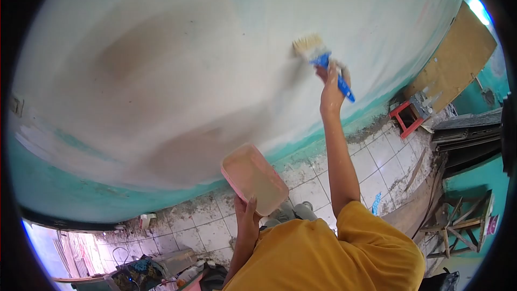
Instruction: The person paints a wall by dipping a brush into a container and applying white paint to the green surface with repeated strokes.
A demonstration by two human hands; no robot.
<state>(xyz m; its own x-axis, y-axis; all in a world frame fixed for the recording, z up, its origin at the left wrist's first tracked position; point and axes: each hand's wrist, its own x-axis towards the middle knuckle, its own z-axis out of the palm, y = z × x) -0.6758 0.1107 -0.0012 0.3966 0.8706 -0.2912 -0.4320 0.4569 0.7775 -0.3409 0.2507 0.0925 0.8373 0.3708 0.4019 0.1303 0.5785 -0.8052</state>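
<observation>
My right hand is closed round the blue handle of a wide paintbrush, whose pale bristles touch the whitish wall. Lower down, my left hand grips the near edge of a pink rectangular tub, thumb over the rim. Pale liquid lies in the tub. White covers most of the wall, with green showing along its bottom.
Dirty white floor tiles run along the wall. At the right are a red stool, a brown board, dark stacked sheets and a wooden stool. Bags and clutter lie at the lower left.
</observation>
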